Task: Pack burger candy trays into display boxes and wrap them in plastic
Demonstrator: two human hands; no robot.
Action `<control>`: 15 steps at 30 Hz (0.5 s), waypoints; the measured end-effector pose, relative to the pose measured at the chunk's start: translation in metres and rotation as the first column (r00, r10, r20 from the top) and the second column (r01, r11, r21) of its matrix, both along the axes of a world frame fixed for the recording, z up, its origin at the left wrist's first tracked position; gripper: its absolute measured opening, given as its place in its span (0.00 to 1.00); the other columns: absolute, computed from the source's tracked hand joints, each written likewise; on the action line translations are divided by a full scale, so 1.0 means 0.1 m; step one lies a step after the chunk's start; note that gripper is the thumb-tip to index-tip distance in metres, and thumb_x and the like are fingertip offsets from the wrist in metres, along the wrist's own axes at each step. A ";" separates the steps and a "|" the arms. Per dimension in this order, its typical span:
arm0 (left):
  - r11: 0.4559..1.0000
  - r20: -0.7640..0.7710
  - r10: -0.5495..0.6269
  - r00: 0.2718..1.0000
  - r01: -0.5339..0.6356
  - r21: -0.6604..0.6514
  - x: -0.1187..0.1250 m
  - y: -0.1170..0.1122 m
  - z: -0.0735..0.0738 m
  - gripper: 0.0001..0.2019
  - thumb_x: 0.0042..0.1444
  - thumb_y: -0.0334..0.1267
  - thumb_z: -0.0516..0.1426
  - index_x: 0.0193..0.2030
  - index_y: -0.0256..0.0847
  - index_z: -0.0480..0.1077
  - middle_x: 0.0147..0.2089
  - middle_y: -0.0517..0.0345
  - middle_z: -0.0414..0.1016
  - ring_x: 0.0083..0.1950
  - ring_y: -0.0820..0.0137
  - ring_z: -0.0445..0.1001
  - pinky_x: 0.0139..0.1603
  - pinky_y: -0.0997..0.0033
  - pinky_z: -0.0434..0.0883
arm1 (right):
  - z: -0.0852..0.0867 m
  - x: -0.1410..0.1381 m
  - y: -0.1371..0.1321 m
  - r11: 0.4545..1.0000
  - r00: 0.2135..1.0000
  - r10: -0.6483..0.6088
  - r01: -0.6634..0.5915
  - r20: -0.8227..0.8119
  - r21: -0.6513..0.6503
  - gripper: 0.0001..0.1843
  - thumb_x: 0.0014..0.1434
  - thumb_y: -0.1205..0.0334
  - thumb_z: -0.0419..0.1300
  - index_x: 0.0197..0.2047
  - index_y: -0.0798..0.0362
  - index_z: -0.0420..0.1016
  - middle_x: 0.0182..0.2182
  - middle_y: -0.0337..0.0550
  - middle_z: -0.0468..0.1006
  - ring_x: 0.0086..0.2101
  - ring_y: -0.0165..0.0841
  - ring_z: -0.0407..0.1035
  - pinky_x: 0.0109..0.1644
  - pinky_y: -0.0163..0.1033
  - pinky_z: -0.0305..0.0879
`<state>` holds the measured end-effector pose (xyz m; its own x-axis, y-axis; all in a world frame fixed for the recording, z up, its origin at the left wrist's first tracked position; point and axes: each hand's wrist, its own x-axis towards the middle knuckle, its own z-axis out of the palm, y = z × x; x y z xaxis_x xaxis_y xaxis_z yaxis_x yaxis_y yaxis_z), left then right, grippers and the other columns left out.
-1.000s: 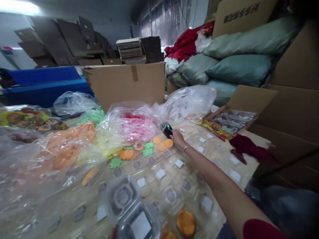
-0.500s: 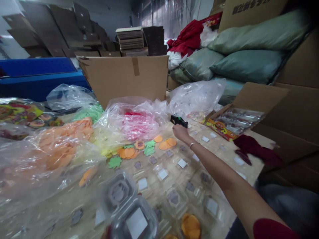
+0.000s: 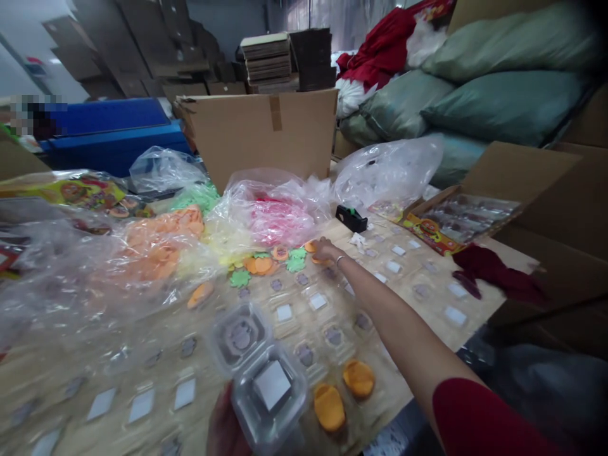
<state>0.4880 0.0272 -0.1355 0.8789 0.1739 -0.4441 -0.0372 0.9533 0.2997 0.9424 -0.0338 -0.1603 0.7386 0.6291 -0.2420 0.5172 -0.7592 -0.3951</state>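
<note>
My left hand (image 3: pixel 227 425) grips an open clear plastic clamshell box (image 3: pixel 259 377) at the near edge; one half shows a white square, the other a grey piece. My right hand (image 3: pixel 323 251) is stretched far across the table, its fingers resting on the loose orange discs (image 3: pixel 311 247) beside green and orange cut-out shapes (image 3: pixel 259 265). Whether it grips a disc I cannot make out. A black tape dispenser (image 3: pixel 352 218) lies on the table just beyond that hand, apart from it.
Rows of clear clamshell boxes (image 3: pixel 313 301) cover the wooden table (image 3: pixel 430 316). Plastic bags of orange (image 3: pixel 156 247), pink (image 3: pixel 280 218) and green pieces lie at the back left. A cardboard box (image 3: pixel 261 136), a tray of packed items (image 3: pixel 456 221) and a dark red cloth (image 3: pixel 494 272) surround them.
My right hand has let go of the black tape dispenser, which now lies on the table, and has moved left and down onto the orange discs. The clamshell in my left hand rose into view.
</note>
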 end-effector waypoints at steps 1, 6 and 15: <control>1.000 -0.008 -0.008 1.000 0.008 -0.003 -0.04 0.03 0.01 0.07 0.56 0.38 0.61 0.33 0.42 0.81 0.35 0.55 0.84 0.47 0.56 0.81 0.60 0.56 0.70 | 0.01 0.03 0.02 0.999 0.999 -0.015 0.016 -0.039 0.035 0.20 0.65 0.57 0.61 0.58 0.54 0.68 0.56 0.50 0.69 0.51 0.41 0.68 0.53 0.53 0.69; 1.000 0.008 0.011 1.000 -0.011 0.007 -0.16 0.18 0.03 0.12 0.58 0.42 0.58 0.34 0.42 0.82 0.34 0.53 0.83 0.47 0.55 0.81 0.59 0.58 0.71 | -0.04 0.09 0.02 0.960 0.962 -0.110 0.168 -0.249 0.226 0.16 0.65 0.56 0.61 0.51 0.57 0.72 0.48 0.44 0.75 0.45 0.39 0.72 0.48 0.47 0.73; 0.999 0.257 -0.044 0.965 0.044 0.005 -0.26 0.40 0.05 0.18 0.64 0.44 0.50 0.39 0.44 0.82 0.41 0.54 0.83 0.52 0.58 0.79 0.66 0.57 0.64 | 0.09 0.20 -0.27 0.491 0.738 -0.476 0.674 -0.478 0.552 0.18 0.67 0.56 0.59 0.56 0.55 0.69 0.51 0.48 0.73 0.45 0.37 0.72 0.47 0.47 0.74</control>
